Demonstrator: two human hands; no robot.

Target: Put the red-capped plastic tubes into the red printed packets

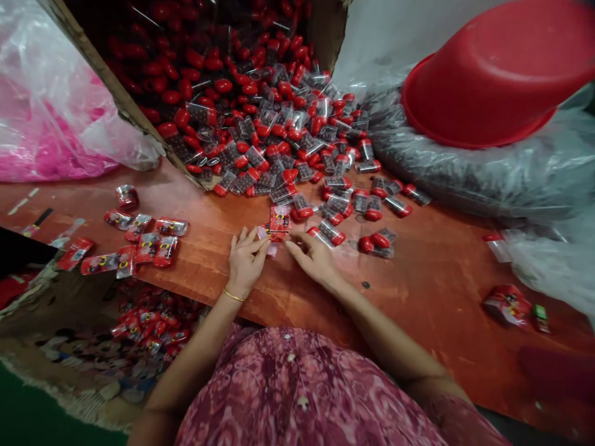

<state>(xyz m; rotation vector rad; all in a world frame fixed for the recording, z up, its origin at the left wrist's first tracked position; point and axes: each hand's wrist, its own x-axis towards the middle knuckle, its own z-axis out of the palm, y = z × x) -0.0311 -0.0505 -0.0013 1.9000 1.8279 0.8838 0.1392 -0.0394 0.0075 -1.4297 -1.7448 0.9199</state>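
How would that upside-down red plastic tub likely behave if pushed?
The upside-down red plastic tub would probably feel stiff, given its smooth, evenly rounded wall. It might slide or rock, since its rim rests on a bulging, shiny clear plastic bag.

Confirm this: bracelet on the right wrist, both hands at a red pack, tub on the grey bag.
Wrong side: the bracelet is on the left wrist, as the head view shows. Left hand and right hand are at a red pack; the tub is on the grey bag.
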